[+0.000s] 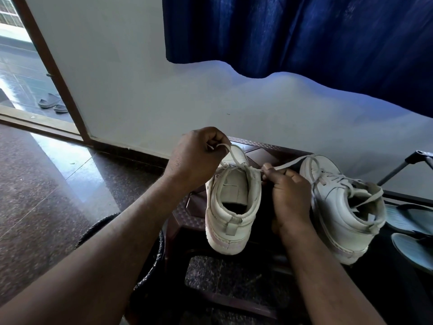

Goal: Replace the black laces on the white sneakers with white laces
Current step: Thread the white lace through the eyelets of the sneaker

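Both hands are pinching the white lace right now. The left hand has one end nipped between thumb and curled fingers, held up above the stool. The right hand has thumb and fingers pressed onto the other strand, which runs off taut to the right. The lace goes through the top eyelets of the sneaker sitting heel-toward-camera in the middle of the stool. The second sneaker is on the stool's right side, just beside the right hand, with white laces hanging loose over its collar. Blue flip-flops are on the floor right of the stool, and a blue curtain hangs on the wall above and behind it.
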The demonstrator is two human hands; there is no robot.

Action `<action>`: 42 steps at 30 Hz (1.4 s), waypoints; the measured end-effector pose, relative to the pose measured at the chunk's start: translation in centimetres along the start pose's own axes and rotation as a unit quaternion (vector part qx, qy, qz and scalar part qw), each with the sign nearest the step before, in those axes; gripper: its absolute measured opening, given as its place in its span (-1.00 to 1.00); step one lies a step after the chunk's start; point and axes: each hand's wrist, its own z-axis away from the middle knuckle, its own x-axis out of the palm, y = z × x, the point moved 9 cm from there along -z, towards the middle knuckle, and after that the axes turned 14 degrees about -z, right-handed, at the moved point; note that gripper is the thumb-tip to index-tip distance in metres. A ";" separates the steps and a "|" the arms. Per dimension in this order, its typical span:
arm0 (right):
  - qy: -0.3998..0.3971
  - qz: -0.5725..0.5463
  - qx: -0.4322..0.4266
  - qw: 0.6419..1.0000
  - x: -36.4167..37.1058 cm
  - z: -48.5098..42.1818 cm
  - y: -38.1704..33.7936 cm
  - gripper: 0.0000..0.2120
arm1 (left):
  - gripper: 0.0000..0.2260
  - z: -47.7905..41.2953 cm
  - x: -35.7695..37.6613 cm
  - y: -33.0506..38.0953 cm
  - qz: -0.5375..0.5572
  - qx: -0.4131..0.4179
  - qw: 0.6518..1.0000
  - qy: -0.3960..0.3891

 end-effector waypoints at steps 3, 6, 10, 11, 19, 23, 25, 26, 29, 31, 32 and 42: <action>0.031 -0.029 0.024 0.999 -1.0 -0.5 0.7 -0.71 | -0.90 0.2 -0.1 0.2 -0.027 0.010 1.000 0.006; -0.006 -0.021 0.033 0.999 -0.1 -0.1 0.8 -0.72 | -0.91 0.3 0.1 0.6 -0.028 0.013 1.000 0.002; -0.074 0.016 0.044 0.996 1.7 0.8 1.3 -0.75 | -0.94 0.4 0.3 0.9 -0.038 0.020 0.999 -0.005; -0.074 0.015 0.041 0.996 1.7 0.7 1.3 -0.73 | -0.94 0.4 0.2 0.9 -0.041 0.022 0.999 -0.008; -0.060 -0.008 0.038 0.997 1.0 -0.1 1.8 -0.72 | -0.82 0.0 1.0 -0.8 0.053 -0.017 0.988 -0.143; -0.060 -0.018 0.045 0.997 1.0 -0.3 1.9 -0.57 | -0.80 0.3 0.8 -0.9 0.137 -0.033 0.977 -0.162; -0.060 -0.025 0.040 0.997 1.1 -0.2 1.8 -0.52 | -0.79 0.3 0.5 -0.7 0.147 -0.037 0.977 -0.148; -0.060 -0.024 0.039 0.997 1.0 -0.2 1.8 -0.51 | -0.78 0.2 0.2 -0.7 0.136 -0.040 0.982 -0.125; -0.061 -0.016 0.034 0.997 1.1 0.0 1.6 -0.55 | -0.77 -0.1 -1.0 -0.7 0.046 -0.034 0.998 -0.034; -0.060 -0.017 0.026 0.998 1.2 0.0 1.5 -0.54 | -0.76 0.1 -1.3 0.0 0.004 -0.013 1.000 -0.006; -0.059 -0.021 0.024 0.998 1.3 0.0 1.4 -0.52 | -0.76 0.1 -1.3 0.3 -0.020 0.005 1.000 -0.001; -0.049 -0.015 -0.023 0.998 1.0 0.1 0.0 -0.72 | -0.94 0.2 -0.3 -0.3 0.008 -0.035 0.999 -0.040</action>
